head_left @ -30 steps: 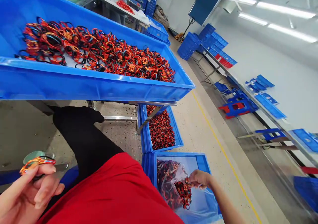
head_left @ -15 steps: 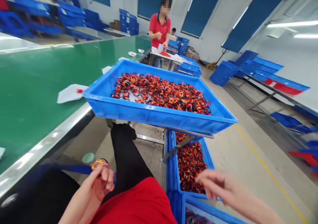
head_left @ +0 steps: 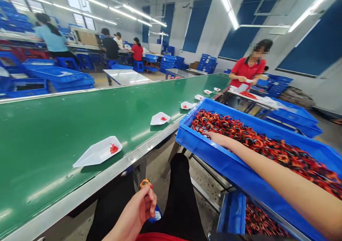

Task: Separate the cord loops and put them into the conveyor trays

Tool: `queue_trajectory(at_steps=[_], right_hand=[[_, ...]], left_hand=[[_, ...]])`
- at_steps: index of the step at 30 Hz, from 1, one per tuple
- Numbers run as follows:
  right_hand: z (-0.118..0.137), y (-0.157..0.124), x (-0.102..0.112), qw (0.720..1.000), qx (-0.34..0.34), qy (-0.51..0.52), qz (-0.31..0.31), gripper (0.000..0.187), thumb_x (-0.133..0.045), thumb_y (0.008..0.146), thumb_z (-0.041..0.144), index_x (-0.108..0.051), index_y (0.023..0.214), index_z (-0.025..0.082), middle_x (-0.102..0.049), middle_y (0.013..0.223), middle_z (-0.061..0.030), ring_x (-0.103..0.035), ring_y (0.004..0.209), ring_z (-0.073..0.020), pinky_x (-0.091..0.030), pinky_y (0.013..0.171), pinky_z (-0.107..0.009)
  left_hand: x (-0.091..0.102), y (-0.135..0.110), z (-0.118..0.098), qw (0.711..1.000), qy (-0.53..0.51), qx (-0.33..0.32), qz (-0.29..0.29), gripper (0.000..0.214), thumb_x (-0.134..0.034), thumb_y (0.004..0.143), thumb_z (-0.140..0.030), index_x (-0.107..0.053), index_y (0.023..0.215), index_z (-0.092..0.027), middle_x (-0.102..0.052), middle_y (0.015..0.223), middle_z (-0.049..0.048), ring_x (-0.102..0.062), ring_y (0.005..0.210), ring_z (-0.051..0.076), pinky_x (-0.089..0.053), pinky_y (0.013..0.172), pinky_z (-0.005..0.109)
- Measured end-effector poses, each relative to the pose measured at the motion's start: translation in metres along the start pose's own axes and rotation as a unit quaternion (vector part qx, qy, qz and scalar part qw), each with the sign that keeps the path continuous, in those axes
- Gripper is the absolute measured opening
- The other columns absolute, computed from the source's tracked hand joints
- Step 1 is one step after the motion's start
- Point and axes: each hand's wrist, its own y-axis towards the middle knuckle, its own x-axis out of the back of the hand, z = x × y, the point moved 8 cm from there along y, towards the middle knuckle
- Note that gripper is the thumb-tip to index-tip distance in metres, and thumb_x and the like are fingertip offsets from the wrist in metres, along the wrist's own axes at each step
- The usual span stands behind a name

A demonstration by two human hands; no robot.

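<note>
Because the left hand (head_left: 136, 212) pinches a small orange-and-black band (head_left: 145, 183) only between its fingertips, the band could slip and drop, while the fingers of the right hand (head_left: 220, 139), straight and holding nothing, could snag the tangled bands (head_left: 256, 143) in the blue plastic crate (head_left: 203, 143).

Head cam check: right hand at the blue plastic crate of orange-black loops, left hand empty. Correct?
No: the left hand isn't empty. It pinches a small orange-and-black loop, as the head view shows. The right hand is at the blue plastic crate of orange-black loops.
</note>
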Motion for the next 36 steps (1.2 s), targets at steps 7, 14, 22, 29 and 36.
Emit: queue_trajectory(at_steps=[7,14,22,29,36], right_hand=[[-0.025,-0.012,0.023,0.996,-0.042,0.070,-0.041,0.014,-0.065,0.065,0.025,-0.069,0.076,0.017,-0.066,0.067,-0.0031,-0.060,0.065,-0.0181,-0.043,0.065,-0.027],[-0.015,-0.018,0.067,0.961,-0.057,0.251,-0.100,0.026,-0.048,0.080,0.037,-0.061,0.081,0.014,-0.061,0.059,-0.0033,-0.057,0.053,-0.0147,-0.044,0.052,-0.026],[0.179,-0.046,0.056,0.911,0.172,0.371,-0.053,0.022,-0.050,0.080,0.032,-0.060,0.091,0.017,-0.062,0.072,-0.0001,-0.055,0.056,-0.0108,-0.045,0.054,-0.023],[0.352,-0.099,-0.072,0.901,0.426,0.026,-0.075,0.033,-0.053,0.075,0.015,-0.056,0.107,0.023,-0.062,0.097,-0.0042,-0.059,0.085,-0.0190,-0.046,0.066,-0.027],[0.406,-0.106,-0.085,0.844,0.530,0.083,-0.031,0.046,-0.052,0.073,0.009,-0.050,0.116,0.023,-0.061,0.108,-0.0048,-0.052,0.099,-0.0206,-0.043,0.085,-0.033]], left_hand=[[-0.004,-0.004,0.005,1.000,-0.004,0.023,0.006,0.033,-0.054,0.080,-0.046,-0.049,0.062,-0.019,-0.049,0.061,-0.0027,-0.039,0.051,0.009,-0.032,0.054,0.023],[-0.014,-0.002,-0.011,0.999,-0.025,0.003,0.029,0.030,-0.057,0.079,-0.041,-0.051,0.061,-0.018,-0.051,0.062,-0.0027,-0.041,0.051,0.008,-0.034,0.052,0.022],[-0.072,-0.012,-0.068,0.981,-0.168,-0.019,0.094,0.045,-0.051,0.081,-0.050,-0.060,0.109,-0.016,-0.060,0.118,0.0123,-0.057,0.104,0.025,-0.045,0.087,0.041],[-0.006,-0.037,-0.127,0.921,-0.352,-0.164,0.015,0.019,-0.057,0.080,-0.036,-0.063,0.084,-0.019,-0.069,0.079,0.0011,-0.065,0.072,0.018,-0.051,0.070,0.033],[0.060,-0.072,-0.148,0.872,-0.400,-0.271,-0.075,0.006,-0.058,0.078,-0.022,-0.062,0.078,-0.017,-0.069,0.073,0.0015,-0.065,0.064,0.015,-0.051,0.060,0.027]])
